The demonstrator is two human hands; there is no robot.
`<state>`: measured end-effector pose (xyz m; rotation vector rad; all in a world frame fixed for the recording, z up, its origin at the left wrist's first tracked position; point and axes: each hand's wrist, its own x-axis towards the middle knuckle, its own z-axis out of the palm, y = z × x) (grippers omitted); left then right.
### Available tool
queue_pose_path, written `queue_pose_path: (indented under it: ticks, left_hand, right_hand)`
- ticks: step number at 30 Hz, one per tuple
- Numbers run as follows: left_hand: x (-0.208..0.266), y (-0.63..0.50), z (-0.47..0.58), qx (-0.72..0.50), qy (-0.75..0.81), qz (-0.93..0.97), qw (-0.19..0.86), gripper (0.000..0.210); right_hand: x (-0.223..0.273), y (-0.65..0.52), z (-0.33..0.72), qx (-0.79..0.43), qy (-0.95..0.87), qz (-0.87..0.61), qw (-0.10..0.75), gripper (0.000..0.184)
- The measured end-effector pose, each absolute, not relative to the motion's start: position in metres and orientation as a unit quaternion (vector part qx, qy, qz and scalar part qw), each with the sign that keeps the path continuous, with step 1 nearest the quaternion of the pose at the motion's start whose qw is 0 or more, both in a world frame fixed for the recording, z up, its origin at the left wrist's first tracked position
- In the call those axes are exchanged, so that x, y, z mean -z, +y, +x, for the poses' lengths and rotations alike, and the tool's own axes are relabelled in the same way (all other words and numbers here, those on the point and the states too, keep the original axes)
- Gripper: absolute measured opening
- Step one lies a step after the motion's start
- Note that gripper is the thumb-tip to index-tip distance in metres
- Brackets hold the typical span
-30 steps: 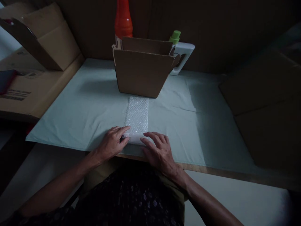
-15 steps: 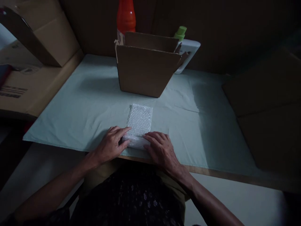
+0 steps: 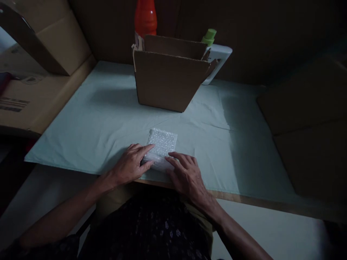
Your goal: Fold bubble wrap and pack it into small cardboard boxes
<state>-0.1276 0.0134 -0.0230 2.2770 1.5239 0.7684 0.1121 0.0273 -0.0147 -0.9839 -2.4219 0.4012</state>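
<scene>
A strip of bubble wrap (image 3: 162,141) lies near the front edge of the cloth-covered table, its near end rolled or folded into a thick bundle. My left hand (image 3: 131,162) grips the left end of that bundle between thumb and fingers. On the right end, my right hand (image 3: 185,171) holds it the same way, fingers on top and thumb on the near side. Whether anything is inside the roll cannot be made out. The flat part of the wrap stretches away from me beyond the fingers.
Behind the wrap stands an open cardboard box (image 3: 168,81). An orange bottle (image 3: 145,18) and a white object with a green cap (image 3: 210,36) show behind it. Larger cardboard boxes flank the pale green cloth (image 3: 114,108), one at left (image 3: 56,86), one in shadow at right (image 3: 306,144).
The flat part of the bubble wrap has become shorter, its far edge closer to me. Both hands keep their grip on the rolled end and have shifted only slightly.
</scene>
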Motion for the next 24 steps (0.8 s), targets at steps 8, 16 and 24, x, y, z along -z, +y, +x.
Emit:
queue_pose_path:
  ticks: [8,16,24]
  left_hand:
    - [0.024,0.026,-0.116,-0.281,0.56,0.777,0.065,0.036]
    - [0.021,0.037,-0.116,-0.291,0.532,0.78,0.158,0.038]
    - [0.03,0.035,-0.113,-0.385,0.645,0.63,0.2,0.043]
  right_hand:
    - [0.021,0.045,0.104,-0.113,-0.909,-0.355,0.185,0.032]
    - [0.025,0.05,0.111,-0.095,-0.887,-0.386,0.234,0.035]
    - [0.026,0.071,0.106,-0.052,-0.9,-0.391,0.185,0.032]
